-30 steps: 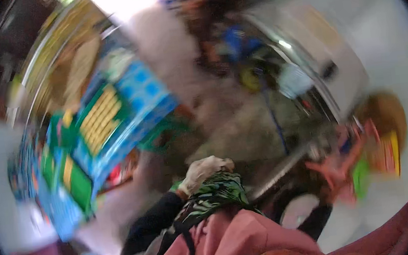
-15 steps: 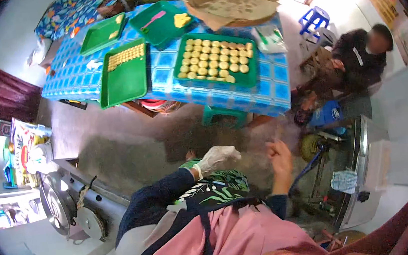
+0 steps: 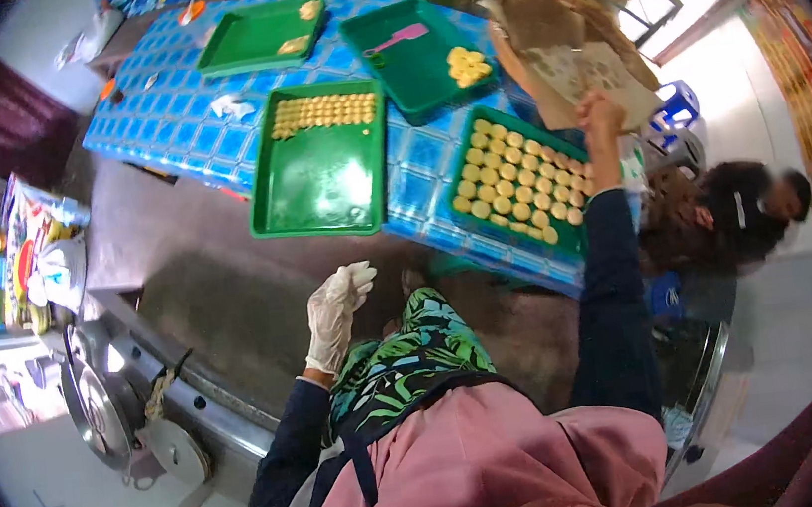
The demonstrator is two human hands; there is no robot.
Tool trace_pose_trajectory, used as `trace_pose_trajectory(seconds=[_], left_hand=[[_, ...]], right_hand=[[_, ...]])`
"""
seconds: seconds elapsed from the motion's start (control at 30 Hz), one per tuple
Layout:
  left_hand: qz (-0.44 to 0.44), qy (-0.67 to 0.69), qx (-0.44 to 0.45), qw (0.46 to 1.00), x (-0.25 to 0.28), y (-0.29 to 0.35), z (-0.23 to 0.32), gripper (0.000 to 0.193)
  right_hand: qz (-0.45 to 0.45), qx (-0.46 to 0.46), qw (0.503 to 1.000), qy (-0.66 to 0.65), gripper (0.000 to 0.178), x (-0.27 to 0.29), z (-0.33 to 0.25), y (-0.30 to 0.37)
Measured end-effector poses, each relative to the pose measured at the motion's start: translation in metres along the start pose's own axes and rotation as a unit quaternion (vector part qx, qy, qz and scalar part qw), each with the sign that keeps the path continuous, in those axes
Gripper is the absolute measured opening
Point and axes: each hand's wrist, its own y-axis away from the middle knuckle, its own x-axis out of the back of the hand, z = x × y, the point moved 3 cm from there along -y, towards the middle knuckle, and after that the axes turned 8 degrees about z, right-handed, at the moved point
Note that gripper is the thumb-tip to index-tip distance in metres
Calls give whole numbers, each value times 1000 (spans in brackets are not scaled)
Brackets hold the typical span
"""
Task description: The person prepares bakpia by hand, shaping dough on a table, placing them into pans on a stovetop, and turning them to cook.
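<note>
My left hand (image 3: 337,311), in a whitish see-through glove, is raised over my lap. Its fingers are bent and pressed together, with nothing showing in them. Bare, my right hand (image 3: 601,116) reaches over the far right edge of a green tray (image 3: 514,231) of round, pale yellow dough pieces (image 3: 519,172). Its fingers are closed at the near edge of a sheet of brown paper (image 3: 586,78) with darker round spots. Something thin may stick up from the fist, but it is too blurred to name.
On the blue checked tablecloth (image 3: 159,111) lie a green tray (image 3: 320,198) with rows of small dough pieces, another (image 3: 426,81) with a pink spatula (image 3: 399,38) and yellow dough (image 3: 468,66), and a third (image 3: 246,36). Another person (image 3: 737,211) sits at the right. Metal pots (image 3: 103,408) stand left.
My right hand has gone from above my lap forward to the paper. My left hand has shifted left, and my view has turned, so the table sits further right and closer.
</note>
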Motion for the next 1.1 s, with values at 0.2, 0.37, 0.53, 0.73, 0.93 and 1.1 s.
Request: trace_pose_trajectory(seconds=[0.2,0.37,0.53,0.73,0.93,1.1], left_hand=[[64,39,-21,997,1,-42,44,45],[135,32,-50,989,23,-77,77,47],[115,34,-27,992,42,-146,84,44],[85,14,42,995,91,-203,98,39],[-15,-24,72,997,126,-240,106,40],[-113,-93,88,985,135,-242,119,41]], right_hand=[[-16,493,577,650,20,-70,18,-43],[-7,374,882,286,25,-188,-18,100],[-425,153,886,104,19,-344,81,280],[-331,347,841,249,23,-445,119,364],[-242,396,838,288,18,-466,130,366],[-142,-174,974,-27,6,-422,88,369]])
